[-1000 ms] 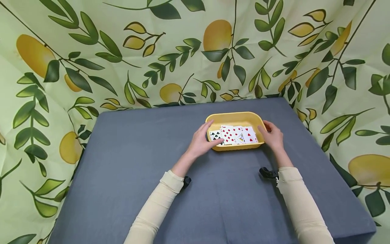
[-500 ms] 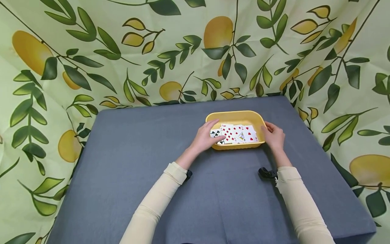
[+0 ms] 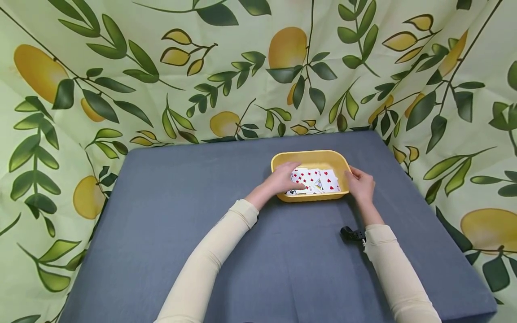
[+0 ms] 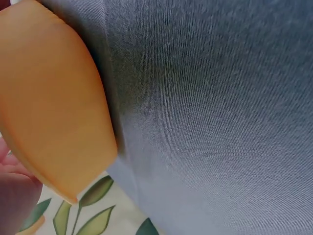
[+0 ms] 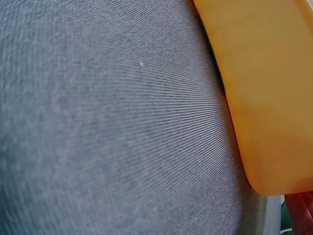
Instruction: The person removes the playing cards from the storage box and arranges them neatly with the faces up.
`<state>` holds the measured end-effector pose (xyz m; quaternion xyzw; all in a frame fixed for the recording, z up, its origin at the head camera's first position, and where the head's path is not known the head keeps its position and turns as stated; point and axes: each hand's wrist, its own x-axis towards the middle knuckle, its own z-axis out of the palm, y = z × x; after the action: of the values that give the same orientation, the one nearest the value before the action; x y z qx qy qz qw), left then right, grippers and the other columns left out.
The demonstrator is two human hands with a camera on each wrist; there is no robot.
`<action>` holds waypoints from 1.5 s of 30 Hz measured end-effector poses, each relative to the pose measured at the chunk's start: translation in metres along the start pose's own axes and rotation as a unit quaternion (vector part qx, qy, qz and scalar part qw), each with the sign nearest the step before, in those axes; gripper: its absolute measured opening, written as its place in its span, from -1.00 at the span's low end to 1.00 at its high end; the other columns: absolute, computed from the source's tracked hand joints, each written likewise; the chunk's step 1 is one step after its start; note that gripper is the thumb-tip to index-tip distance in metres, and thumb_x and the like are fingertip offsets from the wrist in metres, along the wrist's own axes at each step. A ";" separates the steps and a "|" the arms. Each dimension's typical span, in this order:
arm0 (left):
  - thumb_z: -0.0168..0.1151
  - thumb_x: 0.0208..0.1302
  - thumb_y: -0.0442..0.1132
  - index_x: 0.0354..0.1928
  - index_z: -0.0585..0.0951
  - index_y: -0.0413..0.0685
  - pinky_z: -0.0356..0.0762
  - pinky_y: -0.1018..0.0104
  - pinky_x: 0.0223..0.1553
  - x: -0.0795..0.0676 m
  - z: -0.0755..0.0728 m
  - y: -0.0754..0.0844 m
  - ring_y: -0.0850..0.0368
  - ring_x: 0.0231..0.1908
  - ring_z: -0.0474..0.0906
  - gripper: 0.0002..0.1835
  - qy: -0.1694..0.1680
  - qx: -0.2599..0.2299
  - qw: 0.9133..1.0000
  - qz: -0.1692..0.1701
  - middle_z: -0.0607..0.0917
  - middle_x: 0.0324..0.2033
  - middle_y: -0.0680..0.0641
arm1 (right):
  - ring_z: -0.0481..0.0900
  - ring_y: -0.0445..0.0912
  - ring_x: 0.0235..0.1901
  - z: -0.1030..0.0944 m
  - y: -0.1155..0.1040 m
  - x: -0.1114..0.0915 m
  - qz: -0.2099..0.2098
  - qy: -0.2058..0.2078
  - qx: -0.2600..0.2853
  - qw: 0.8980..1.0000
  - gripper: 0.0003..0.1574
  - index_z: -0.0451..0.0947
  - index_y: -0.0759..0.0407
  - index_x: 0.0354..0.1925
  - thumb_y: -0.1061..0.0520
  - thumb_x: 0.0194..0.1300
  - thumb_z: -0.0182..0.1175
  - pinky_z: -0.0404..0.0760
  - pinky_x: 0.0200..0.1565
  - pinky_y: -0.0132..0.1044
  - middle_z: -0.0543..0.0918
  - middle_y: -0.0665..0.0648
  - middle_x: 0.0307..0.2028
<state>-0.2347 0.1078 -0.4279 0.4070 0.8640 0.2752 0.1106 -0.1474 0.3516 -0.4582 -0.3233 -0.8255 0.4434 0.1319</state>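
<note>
A yellow plastic tub [image 3: 311, 157] with rounded corners sits on the grey-blue table, toward its far right side. Several playing cards [image 3: 310, 178] lie face up and overlapping in it, diamonds, hearts and a club among them. My left hand [image 3: 279, 178] reaches over the tub's left end, thumb and fingers spread apart above the cards and hiding those on the left. At the opposite end my right hand [image 3: 361, 183] grips the rim, thumb on the inner side and fingers outside. Both wrist views mostly show the outer wall of the tub [image 4: 54, 93] and the cloth.
Grey-blue cloth covers the table [image 3: 194, 193]. A leaf-and-lemon patterned curtain [image 3: 226, 58] hangs behind it and at both sides. Below my right wrist shows a black strapped device [image 3: 351, 234].
My left hand has shifted right, from the tub's left rim to farther in over the cards, covering the clubs. My right hand keeps its hold on the right rim.
</note>
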 end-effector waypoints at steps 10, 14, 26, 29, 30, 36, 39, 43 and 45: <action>0.45 0.10 0.06 0.44 0.25 -0.19 0.17 0.33 0.35 0.013 0.008 0.001 0.05 0.36 0.26 -0.05 -0.078 0.076 0.994 -0.028 0.38 0.36 -0.11 | 0.52 -0.04 0.15 0.003 0.000 -0.003 0.006 0.001 -0.005 1.000 -0.45 0.49 0.12 0.27 -0.09 0.43 0.06 0.56 0.08 -0.22 0.61 0.20 0.11; 0.45 0.10 0.09 0.45 0.23 -0.17 0.21 0.31 0.34 0.016 0.009 0.001 0.06 0.35 0.27 -0.03 -0.095 0.094 0.990 -0.043 0.37 0.37 -0.09 | 0.55 -0.02 0.12 0.005 -0.001 -0.003 0.005 -0.003 0.001 1.000 -0.44 0.48 0.12 0.28 -0.09 0.44 0.05 0.58 0.06 -0.23 0.60 0.20 0.13; 0.41 0.14 0.04 0.45 0.24 -0.13 0.34 0.22 0.25 0.021 0.016 -0.003 0.07 0.29 0.35 -0.10 -0.123 0.130 0.982 -0.059 0.43 0.32 -0.09 | 0.57 -0.02 0.08 0.006 -0.003 -0.005 0.006 -0.005 0.013 1.000 -0.43 0.48 0.13 0.28 -0.09 0.44 0.05 0.57 0.08 -0.22 0.60 0.21 0.14; 0.41 0.15 0.04 0.44 0.24 -0.12 0.39 0.20 0.21 0.023 0.018 -0.003 0.07 0.26 0.37 -0.11 -0.123 0.140 0.980 -0.063 0.44 0.30 -0.08 | 0.57 -0.02 0.08 0.006 -0.004 -0.005 0.006 -0.002 0.014 1.000 -0.43 0.48 0.13 0.28 -0.10 0.44 0.04 0.57 0.08 -0.23 0.60 0.21 0.13; 0.41 0.14 0.04 0.42 0.26 -0.12 0.40 0.20 0.20 0.024 0.018 -0.003 0.06 0.25 0.38 -0.12 -0.122 0.141 0.980 -0.064 0.46 0.28 -0.09 | 0.57 -0.02 0.08 0.005 -0.004 -0.005 0.007 -0.001 0.013 1.000 -0.43 0.47 0.13 0.29 -0.10 0.44 0.04 0.58 0.07 -0.24 0.60 0.21 0.14; 0.45 0.11 0.03 0.40 0.27 -0.14 0.41 0.22 0.18 0.026 0.016 -0.002 0.05 0.22 0.40 -0.12 -0.112 0.139 0.982 -0.060 0.49 0.24 -0.11 | 0.57 -0.04 0.06 0.004 -0.004 -0.003 0.010 -0.003 0.014 1.000 -0.42 0.46 0.11 0.30 -0.10 0.44 0.03 0.59 -0.04 -0.41 0.59 0.19 0.15; 0.46 0.10 0.01 0.43 0.23 -0.15 0.37 0.25 0.22 0.026 0.015 -0.001 0.05 0.26 0.37 -0.07 -0.113 0.131 0.983 -0.059 0.45 0.27 -0.12 | 0.58 -0.03 0.06 0.004 -0.004 -0.003 0.011 -0.002 0.015 1.000 -0.42 0.47 0.11 0.29 -0.10 0.43 0.04 0.58 -0.12 -0.49 0.59 0.20 0.14; 0.50 0.06 -0.02 0.45 0.19 -0.20 0.22 0.30 0.33 0.026 0.014 0.000 0.02 0.33 0.27 0.00 -0.104 0.108 0.988 -0.046 0.38 0.34 -0.16 | 0.59 -0.04 0.05 0.003 -0.002 -0.002 0.013 0.003 0.015 1.000 -0.44 0.49 0.11 0.28 -0.10 0.42 0.05 0.56 -0.17 -0.53 0.61 0.19 0.11; 0.52 0.04 -0.04 0.44 0.20 -0.22 0.17 0.32 0.35 0.026 0.014 0.000 0.01 0.34 0.25 0.00 -0.095 0.100 0.990 -0.034 0.37 0.35 -0.17 | 0.59 -0.04 0.05 0.002 -0.001 -0.003 0.013 0.006 0.013 1.000 -0.44 0.49 0.10 0.27 -0.10 0.42 0.05 0.57 -0.14 -0.51 0.62 0.19 0.11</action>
<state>-0.2456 0.1333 -0.4382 0.4104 0.8861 0.1433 0.1607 -0.1465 0.3486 -0.4584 -0.3349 -0.8144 0.4541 0.1353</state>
